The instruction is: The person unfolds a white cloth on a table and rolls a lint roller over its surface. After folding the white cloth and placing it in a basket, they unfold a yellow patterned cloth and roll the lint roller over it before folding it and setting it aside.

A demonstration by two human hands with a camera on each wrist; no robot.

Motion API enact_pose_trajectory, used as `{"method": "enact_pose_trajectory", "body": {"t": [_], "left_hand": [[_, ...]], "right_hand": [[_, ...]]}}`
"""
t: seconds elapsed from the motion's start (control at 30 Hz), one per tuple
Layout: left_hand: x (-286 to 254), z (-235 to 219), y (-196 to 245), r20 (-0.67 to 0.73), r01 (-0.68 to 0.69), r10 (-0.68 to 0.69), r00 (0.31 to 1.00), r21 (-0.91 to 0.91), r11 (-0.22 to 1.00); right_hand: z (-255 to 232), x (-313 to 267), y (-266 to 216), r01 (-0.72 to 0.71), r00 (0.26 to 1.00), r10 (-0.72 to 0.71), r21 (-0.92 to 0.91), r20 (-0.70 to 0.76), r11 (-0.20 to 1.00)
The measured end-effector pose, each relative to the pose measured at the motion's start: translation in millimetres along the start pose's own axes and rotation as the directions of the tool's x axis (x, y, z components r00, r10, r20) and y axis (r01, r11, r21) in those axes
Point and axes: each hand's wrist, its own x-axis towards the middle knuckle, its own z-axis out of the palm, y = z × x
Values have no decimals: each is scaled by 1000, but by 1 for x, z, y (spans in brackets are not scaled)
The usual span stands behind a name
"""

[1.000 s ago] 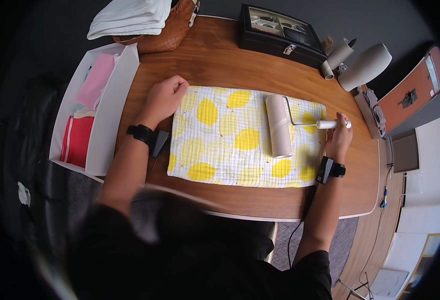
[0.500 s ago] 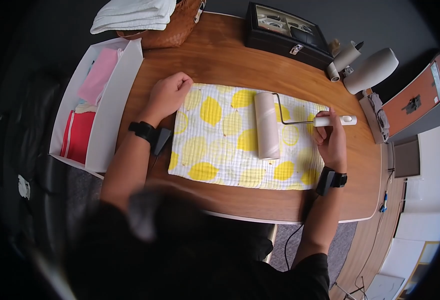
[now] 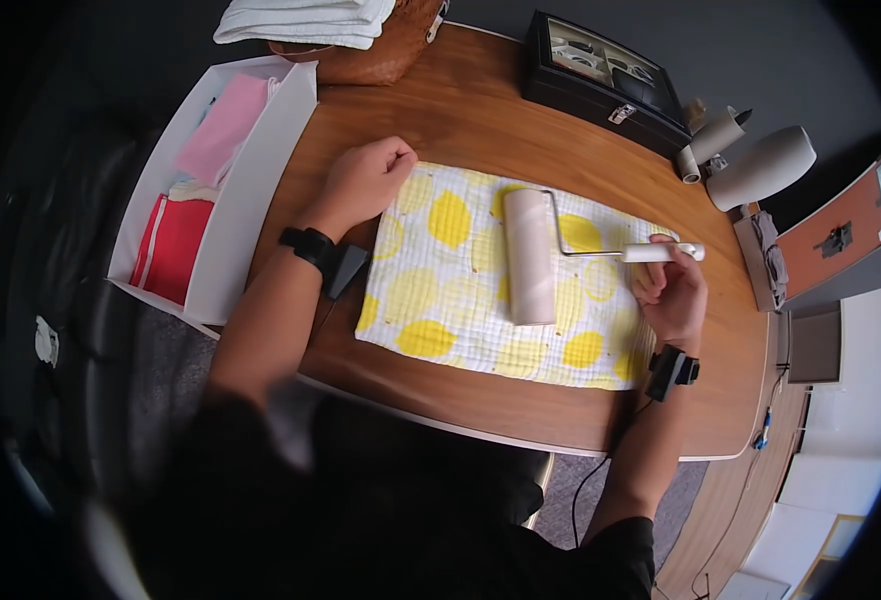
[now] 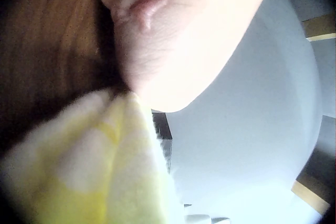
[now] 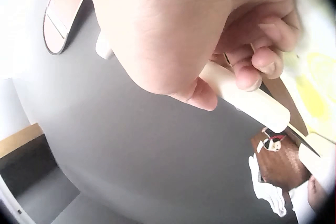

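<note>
A white cloth with yellow lemons point(image 3: 430, 290) lies spread flat on the wooden table. At its upper left corner, my left hand point(image 3: 365, 180) pinches the fabric; in the left wrist view the cloth point(image 4: 105, 166) bunches into creases where it meets the hand. On the cloth, right of its middle, rests the pale roll of a lint roller point(image 3: 530, 260), joined by a bent metal rod to a white handle. My right hand point(image 3: 675, 300) holds that handle point(image 5: 252, 103) between thumb and fingers at the cloth's right edge.
A white box point(image 3: 245, 190) with folded pink and red cloths stands on the left. Behind it are a brown woven bag point(image 3: 380, 60) and folded white cloths point(image 3: 305, 22). A black glass-topped case point(image 3: 605, 85) and a white vase-like object point(image 3: 760, 170) stand at the back right.
The lint roller has moved left across the cloth with my right hand. My left hand stays at the corner. The whole scene shifts a little to the right as the head view moves.
</note>
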Motion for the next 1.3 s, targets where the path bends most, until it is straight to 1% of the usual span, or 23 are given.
{"method": "enact_pose_trajectory", "body": {"t": [0.03,0.17,0.27,0.3,0.37,0.47,0.5,0.6,0.63,0.67,0.73,0.8,0.83,0.93,0.97,1.03,1.07,1.1,1.13,1.17,1.2,1.27,1.3], "left_hand": [[0,0,0,3,2,-2,1000,2,1000],[0,0,1,-12,-14,14,1000,20,1000],[0,1,0,-4,-10,10,1000,11,1000],[0,1,0,0,-2,2,1000,4,1000],[1,1,0,3,9,-9,1000,-4,1000],[1,1,-1,-2,5,-6,1000,-4,1000],[1,2,-3,-4,-2,2,1000,-4,1000],[3,3,-6,-15,-18,18,1000,11,1000],[4,4,-7,-16,-24,24,1000,19,1000],[4,5,-9,-23,-34,34,999,9,999],[4,7,-11,-31,-60,59,998,-16,998],[4,8,-11,-19,-29,29,999,-38,999],[4,8,-9,-14,-12,12,1000,-47,999],[3,6,-6,7,5,-4,1000,-75,997],[4,7,-7,11,4,-3,1000,-86,996],[4,9,-10,10,7,-6,1000,-115,993],[4,8,-11,9,-7,8,1000,-108,994],[4,8,-11,5,-20,21,1000,-101,995],[3,7,-10,0,-33,33,999,-94,995],[2,5,-6,0,-22,22,1000,-75,997],[1,3,0,2,-11,11,1000,-56,998],[-1,1,1,5,-4,4,1000,-36,999],[1,2,-1,5,-5,5,1000,-35,999]], "right_hand": [[7,2,7,-20,999,21,-3,36,1000],[30,5,17,-86,995,86,9,55,996],[29,1,10,-45,998,44,-13,-44,999],[21,0,7,-19,991,11,-58,-136,998],[-1,-1,-2,19,949,-67,-157,-308,987],[-13,2,-9,138,887,-202,-178,-416,974],[-14,1,-9,165,885,-224,-175,-407,971],[12,0,2,93,901,-226,-342,-371,935],[22,1,9,92,938,-190,-322,-289,942],[34,1,17,63,945,-170,-353,-280,934],[76,-4,28,-50,943,-93,-413,-320,909],[89,-7,41,-126,968,13,-439,-251,890],[101,-8,45,-150,963,44,-393,-264,907],[84,-5,39,-152,964,49,-391,-260,908],[73,-2,33,-92,957,-26,-385,-290,918],[24,4,17,23,894,-161,-317,-418,948],[8,2,6,94,827,-284,-379,-485,921],[-4,3,-4,209,737,-407,-390,-540,897],[-43,4,-15,304,737,-446,-340,-509,890],[-55,-3,-26,305,712,-441,-325,-547,895],[-58,-9,-33,350,714,-470,-317,-519,881],[-57,-12,-39,355,700,-439,-259,-563,898],[-56,-8,-37,331,720,-435,-284,-541,900]]}}
